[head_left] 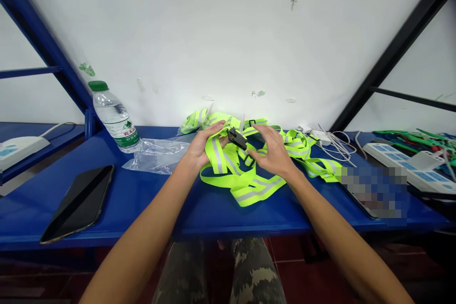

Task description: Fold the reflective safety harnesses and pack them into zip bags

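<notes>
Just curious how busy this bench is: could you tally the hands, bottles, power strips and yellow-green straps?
Hands: 2 (left hand, right hand)
Bottles: 1 (water bottle)
Power strips: 2 (left strip, right strip)
Yellow-green straps: too tangled to count
Total: 5, straps excluded

Camouflage trousers [249, 259] show at the bottom centre of the frame; the cloth mixes dull olive green, near-black and pale tan in ragged, irregular blotches; the pattern is clearest on the right leg [258, 280], while the left leg [187, 275] looks darker and its markings are harder to read. The left forearm [153, 223], at lower left, and the right forearm [331, 218], at lower right, are bare and slender; the left hand [200, 148] and right hand [273, 152], near the centre, are bare too.
</notes>
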The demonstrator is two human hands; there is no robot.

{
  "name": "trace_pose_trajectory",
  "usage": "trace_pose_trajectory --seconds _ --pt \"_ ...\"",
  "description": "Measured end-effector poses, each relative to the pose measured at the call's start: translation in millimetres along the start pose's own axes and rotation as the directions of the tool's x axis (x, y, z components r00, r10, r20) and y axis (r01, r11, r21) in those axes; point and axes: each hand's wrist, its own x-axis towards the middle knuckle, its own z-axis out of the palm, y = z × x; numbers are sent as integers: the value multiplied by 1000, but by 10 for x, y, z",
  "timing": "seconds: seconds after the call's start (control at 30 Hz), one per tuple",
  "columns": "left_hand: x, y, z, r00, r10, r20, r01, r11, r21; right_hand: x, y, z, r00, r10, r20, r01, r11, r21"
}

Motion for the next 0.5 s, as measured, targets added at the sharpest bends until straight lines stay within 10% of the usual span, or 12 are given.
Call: trace_pose_trajectory --seconds 0.13,0.3,0.5 --pt "-17 -30 12 999 -2 37 2 1000 16 50 -217 41 1000 -18 6 16 976 218" --pt "-109 -7 18 977 42 208 -106 944 312 233 -83 46 924 377 -69 -284 795 537" --pt "-20 -188 -144 920 250 303 -383 398 833 578 231 -233 758 581 -296 -242 673 699"
